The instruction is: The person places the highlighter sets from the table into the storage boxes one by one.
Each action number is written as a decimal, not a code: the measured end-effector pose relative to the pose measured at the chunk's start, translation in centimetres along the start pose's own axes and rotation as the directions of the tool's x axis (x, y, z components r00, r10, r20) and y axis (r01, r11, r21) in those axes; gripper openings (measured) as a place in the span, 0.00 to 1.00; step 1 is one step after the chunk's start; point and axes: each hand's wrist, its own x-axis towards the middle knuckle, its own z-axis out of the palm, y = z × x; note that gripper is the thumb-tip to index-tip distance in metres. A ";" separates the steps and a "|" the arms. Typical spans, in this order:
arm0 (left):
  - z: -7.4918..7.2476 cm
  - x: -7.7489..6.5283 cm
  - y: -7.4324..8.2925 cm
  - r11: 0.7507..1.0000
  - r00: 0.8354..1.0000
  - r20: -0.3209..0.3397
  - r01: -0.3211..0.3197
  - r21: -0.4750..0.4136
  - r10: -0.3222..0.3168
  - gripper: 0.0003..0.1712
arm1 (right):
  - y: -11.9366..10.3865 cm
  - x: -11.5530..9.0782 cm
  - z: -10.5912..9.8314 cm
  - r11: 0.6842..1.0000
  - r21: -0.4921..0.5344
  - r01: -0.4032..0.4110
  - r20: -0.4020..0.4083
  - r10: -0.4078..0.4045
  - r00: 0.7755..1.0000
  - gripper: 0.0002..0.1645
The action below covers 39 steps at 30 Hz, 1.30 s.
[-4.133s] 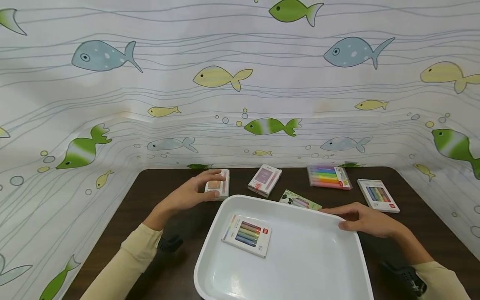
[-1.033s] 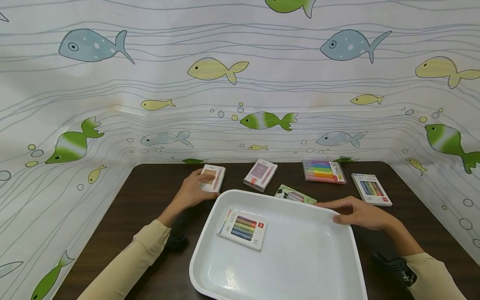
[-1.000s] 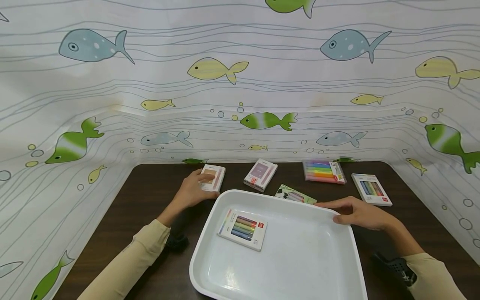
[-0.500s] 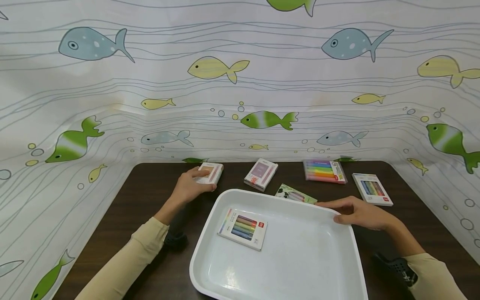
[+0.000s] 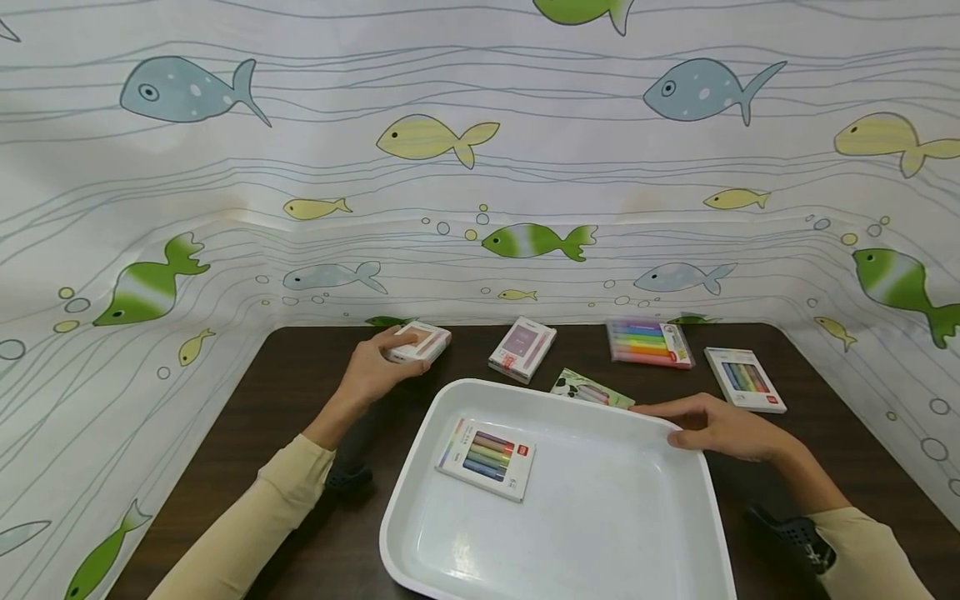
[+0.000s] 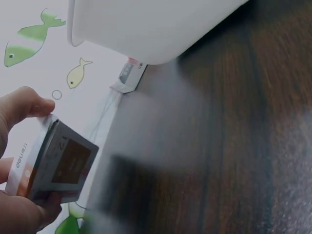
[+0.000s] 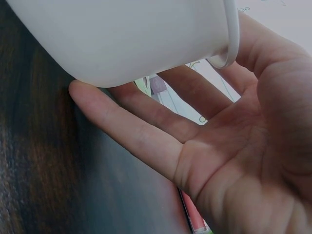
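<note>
Dark table (image 5: 262,400), fish-print backdrop (image 5: 570,183). Left hand (image 5: 371,368) — fingers clamped on tilted orange-panel box (image 5: 431,342). Right hand (image 5: 726,429) — thumb and fingers gripping white tray (image 5: 600,508)

In the head view, the backdrop (image 5: 450,196) behind the tray (image 5: 600,508) is lit brightly and evenly, while the tabletop (image 5: 288,375) around the tray is left dark. Glare is caught inside the tray, near its front left corner. In the left wrist view, a hazy sheen is spread over the blurred tabletop beside the tray. In the right wrist view, the tray's outer wall is shaded grey, and the tabletop next to it is blurred.
</note>
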 end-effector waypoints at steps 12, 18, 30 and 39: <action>-0.3 -0.9 1.7 0.997 0.997 -0.018 -0.071 -0.011 0.071 0.40 | -0.1 0.1 0.0 1.000 0.000 -0.006 0.004 0.006 1.000 0.30; -0.1 -1.6 3.1 0.992 0.992 0.005 -0.122 -0.043 0.123 0.39 | 0.0 0.0 0.1 1.000 -0.020 -0.014 -0.008 0.013 1.000 0.30; 0.6 -3.6 6.1 0.979 0.978 0.047 -0.200 -0.046 0.202 0.34 | 0.2 0.0 0.1 1.000 -0.016 0.025 0.006 -0.025 1.000 0.31; 0.7 -4.5 7.6 0.968 0.958 0.143 -0.242 -0.058 0.248 0.33 | 0.3 -0.1 -0.1 1.000 -0.017 0.023 0.004 -0.023 1.000 0.31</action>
